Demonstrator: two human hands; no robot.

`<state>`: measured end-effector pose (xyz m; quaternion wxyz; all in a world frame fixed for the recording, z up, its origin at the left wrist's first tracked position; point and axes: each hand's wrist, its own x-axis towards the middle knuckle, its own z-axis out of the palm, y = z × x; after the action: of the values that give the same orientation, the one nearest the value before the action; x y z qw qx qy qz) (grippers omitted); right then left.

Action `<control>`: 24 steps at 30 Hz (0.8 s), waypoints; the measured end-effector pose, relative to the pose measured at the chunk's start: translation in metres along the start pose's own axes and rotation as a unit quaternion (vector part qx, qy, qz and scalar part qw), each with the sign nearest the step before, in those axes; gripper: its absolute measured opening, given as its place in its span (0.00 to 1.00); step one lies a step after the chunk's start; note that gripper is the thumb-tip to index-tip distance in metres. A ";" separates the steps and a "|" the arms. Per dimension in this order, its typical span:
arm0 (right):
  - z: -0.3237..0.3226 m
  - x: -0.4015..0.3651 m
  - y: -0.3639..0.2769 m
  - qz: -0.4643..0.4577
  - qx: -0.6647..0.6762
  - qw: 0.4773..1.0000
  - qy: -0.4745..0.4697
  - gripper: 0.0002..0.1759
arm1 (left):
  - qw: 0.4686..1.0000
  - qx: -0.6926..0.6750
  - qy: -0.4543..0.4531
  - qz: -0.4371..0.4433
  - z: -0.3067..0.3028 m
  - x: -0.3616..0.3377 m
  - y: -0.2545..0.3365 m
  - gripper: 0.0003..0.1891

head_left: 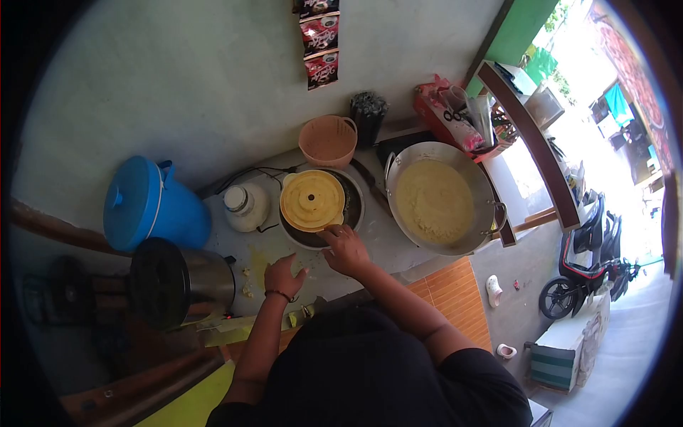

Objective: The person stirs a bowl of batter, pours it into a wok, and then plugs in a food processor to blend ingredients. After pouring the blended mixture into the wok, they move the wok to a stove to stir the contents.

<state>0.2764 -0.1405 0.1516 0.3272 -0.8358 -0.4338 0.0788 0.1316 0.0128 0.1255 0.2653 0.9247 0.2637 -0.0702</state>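
A yellow disc (311, 201) lying in a dark pan (353, 206) on the worktop (398, 245) is touched by the right hand (343, 249).

The pan is hemmed in by a white jar (245, 206) on its left, an orange basket (328, 140) behind and a large wok of yellow batter (435, 203) on its right; a blue bucket (146, 203) and a steel pot (178, 281) are set further left. The right hand is bent over the disc's near edge, fingers curled; whether it is gripped cannot be told. The left hand (284, 276) is laid flat and open on the worktop, nothing held. The disc is round, without long axis, face up, slightly tilted.
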 end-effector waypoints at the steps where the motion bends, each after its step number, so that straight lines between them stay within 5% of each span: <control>1: -0.003 -0.005 0.003 0.011 0.014 1.000 0.008 0.22 | 0.999 -0.034 -0.014 -0.001 0.000 -0.002 -0.001 0.29; 7: -0.026 -0.036 0.035 0.063 0.111 0.988 0.089 0.15 | 0.964 -0.263 -0.048 0.011 0.012 0.003 0.016 0.24; 13: -0.072 -0.042 0.042 0.100 0.101 0.977 0.160 0.11 | 0.933 -0.314 -0.028 0.173 0.013 0.053 0.112 0.18; 22: -0.195 -0.102 0.140 0.268 0.031 0.900 0.343 0.10 | 0.900 -0.419 0.041 0.116 0.077 0.183 0.163 0.20; 24: -0.215 -0.119 0.175 0.253 -0.123 0.870 0.404 0.11 | 0.916 -0.393 0.039 0.067 0.072 0.197 0.182 0.22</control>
<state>0.4108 -0.4075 0.1924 0.3373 -0.9094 -0.0436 -0.2393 0.3958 -0.0672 0.0932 0.6007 0.7635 0.2179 0.0934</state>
